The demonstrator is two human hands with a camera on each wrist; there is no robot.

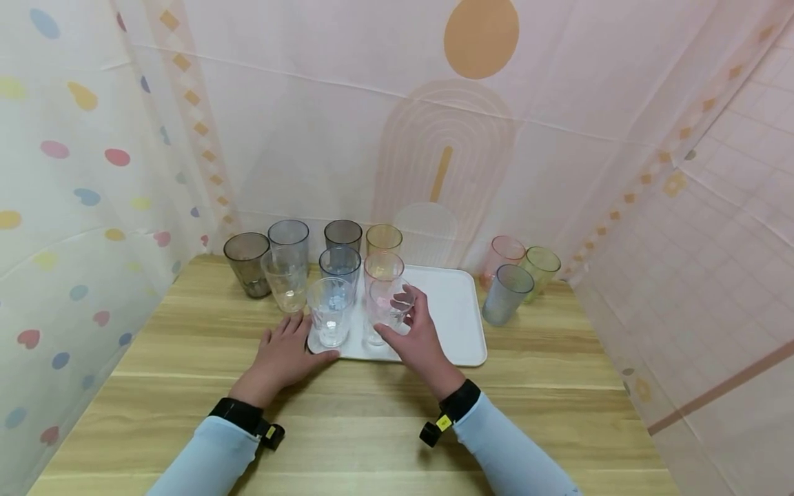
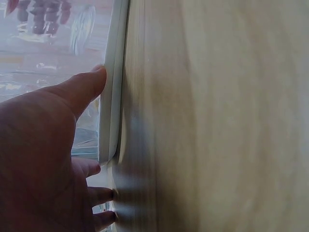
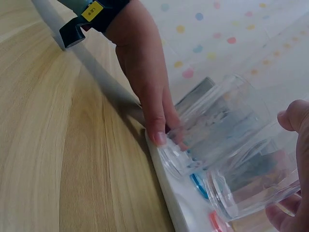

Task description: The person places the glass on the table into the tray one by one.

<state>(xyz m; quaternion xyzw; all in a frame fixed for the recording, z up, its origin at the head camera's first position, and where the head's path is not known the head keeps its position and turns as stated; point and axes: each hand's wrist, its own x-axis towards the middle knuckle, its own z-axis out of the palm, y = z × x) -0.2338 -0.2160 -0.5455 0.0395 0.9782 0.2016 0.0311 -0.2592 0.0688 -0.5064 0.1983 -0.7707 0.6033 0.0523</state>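
My right hand [image 1: 424, 344] curls its thumb and fingers round a clear tumbler [image 1: 380, 310] at the front of a white tray [image 1: 462, 317]. In the right wrist view this clear tumbler [image 3: 251, 183] stands over the tray between thumb and fingers. My left hand [image 1: 285, 355] rests at the tray's front-left corner, thumb on the rim and the other fingers extended beside it. Next to it stands another clear tumbler [image 1: 331, 318]. Behind these two on the tray are a blue tumbler [image 1: 340, 265], a pink tumbler [image 1: 383, 266], a dark grey tumbler [image 1: 343, 235] and a yellow tumbler [image 1: 384, 238].
Left of the tray stand a dark brownish tumbler [image 1: 247, 265], a grey-blue tumbler [image 1: 289, 235] and a clear tumbler [image 1: 285, 282]. On the right are a pink tumbler [image 1: 501, 256], a green tumbler [image 1: 543, 265] and a blue tumbler [image 1: 505, 300]. A patterned curtain [image 1: 310, 138] hangs behind the wooden table [image 1: 360, 427].
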